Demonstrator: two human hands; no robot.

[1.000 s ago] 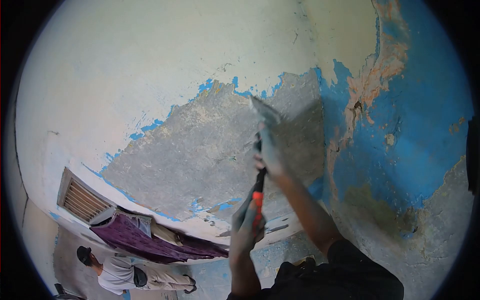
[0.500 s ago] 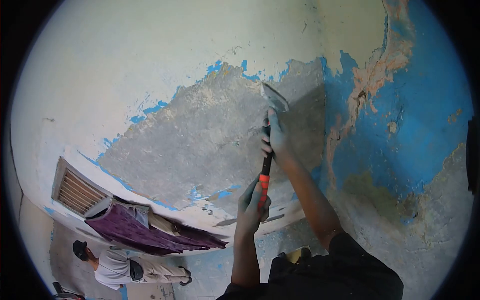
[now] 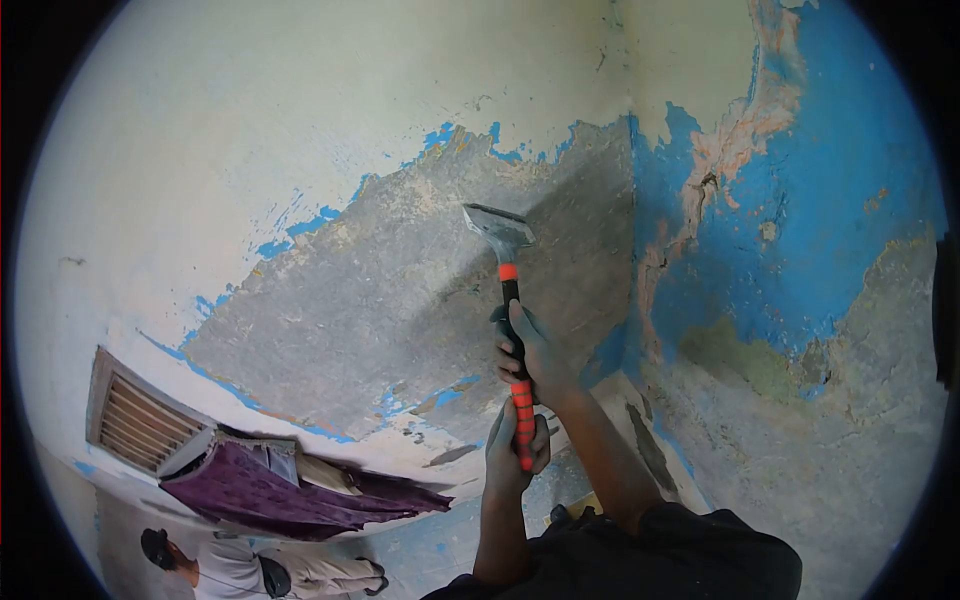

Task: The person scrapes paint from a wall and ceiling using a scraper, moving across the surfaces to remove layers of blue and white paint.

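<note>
A long-handled scraper (image 3: pixel 510 290) with a red and black grip and a wide metal blade (image 3: pixel 500 226) is held up in front of a wall. My left hand (image 3: pixel 517 440) is wrapped round the red lower end of the handle. Higher up, my right hand (image 3: pixel 525 345) grips the black middle part. The blade is over the bare grey patch (image 3: pixel 350 290), below the ragged edge where blue and pale paint remain. Whether the blade touches the wall cannot be made out.
A blue, peeling wall (image 3: pixel 800 250) with a crack meets this one at a corner on the right. At lower left are a slatted vent (image 3: pixel 150 410), a purple cloth (image 3: pixel 270 490) and a person (image 3: pixel 240 570) in a cap.
The scraper and both hands have moved down, away from the paint edge, and the blade has turned. My right hand now sits lower on the handle, nearer my left. The view has shifted slightly.
</note>
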